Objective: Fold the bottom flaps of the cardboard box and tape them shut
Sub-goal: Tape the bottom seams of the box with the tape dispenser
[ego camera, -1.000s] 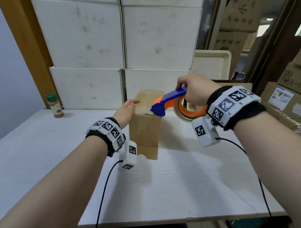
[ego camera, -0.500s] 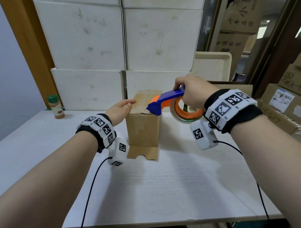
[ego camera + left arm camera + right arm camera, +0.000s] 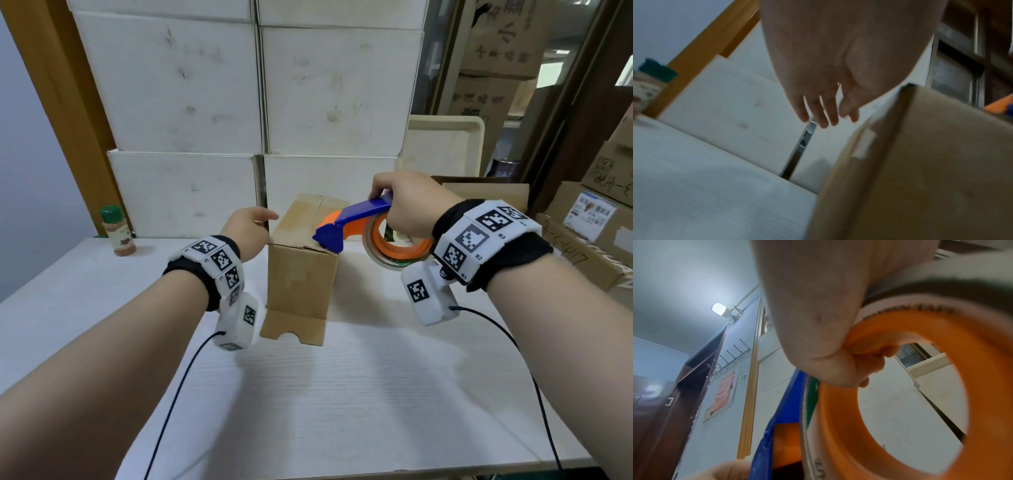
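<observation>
At the desk's point(image 3: 342, 394) far middle, the upturned cardboard box point(image 3: 301, 277) has its flaps folded as the right hand point(image 3: 407, 202) grips a tape dispenser point(image 3: 356, 222) at the near edge, sealing apparently unfinished; the left hand point(image 3: 248, 228), loose-fingered and empty, hovers alongside.

Even indoor light fills the head view, edges bowed by the wide lens; both wrist views are dimmer and blurred, the right one with a glaring wall lamp point(image 3: 721, 311) overhead.

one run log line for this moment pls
right hand: grips tape dispenser, nose on cardboard box top near edge | left hand: open beside box
</observation>
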The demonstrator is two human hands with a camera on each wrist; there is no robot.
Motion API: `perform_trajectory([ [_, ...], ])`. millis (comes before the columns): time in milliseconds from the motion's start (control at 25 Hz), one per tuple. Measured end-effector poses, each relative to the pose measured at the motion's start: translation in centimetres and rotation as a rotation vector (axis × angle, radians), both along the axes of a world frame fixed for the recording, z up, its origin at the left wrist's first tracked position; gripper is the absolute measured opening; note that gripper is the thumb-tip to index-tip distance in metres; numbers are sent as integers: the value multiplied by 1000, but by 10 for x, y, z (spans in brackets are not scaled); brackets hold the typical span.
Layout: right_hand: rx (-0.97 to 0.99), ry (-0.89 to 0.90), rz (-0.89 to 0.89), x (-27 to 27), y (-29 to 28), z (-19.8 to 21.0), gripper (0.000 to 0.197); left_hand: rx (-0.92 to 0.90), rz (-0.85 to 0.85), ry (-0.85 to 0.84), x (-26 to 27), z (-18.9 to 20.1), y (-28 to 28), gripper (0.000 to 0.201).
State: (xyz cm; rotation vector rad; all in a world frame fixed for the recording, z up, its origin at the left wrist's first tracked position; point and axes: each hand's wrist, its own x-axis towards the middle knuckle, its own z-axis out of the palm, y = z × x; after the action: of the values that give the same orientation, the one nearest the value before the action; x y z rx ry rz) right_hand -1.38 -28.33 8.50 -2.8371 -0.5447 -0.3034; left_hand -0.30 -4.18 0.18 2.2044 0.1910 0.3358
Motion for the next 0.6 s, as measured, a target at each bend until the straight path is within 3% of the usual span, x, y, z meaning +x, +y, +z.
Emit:
perform_trajectory([
  [160, 14, -9, 12, -1, 1, -1, 34, -44, -25, -170, 1, 16, -38, 45],
  [360, 30, 12, 8, 1, -2, -4, 36, 250, -114, 11, 10, 9, -53, 40],
  [600, 92, 0, 42, 3, 5, -6, 37, 319, -217, 140, 19, 3, -27, 38],
])
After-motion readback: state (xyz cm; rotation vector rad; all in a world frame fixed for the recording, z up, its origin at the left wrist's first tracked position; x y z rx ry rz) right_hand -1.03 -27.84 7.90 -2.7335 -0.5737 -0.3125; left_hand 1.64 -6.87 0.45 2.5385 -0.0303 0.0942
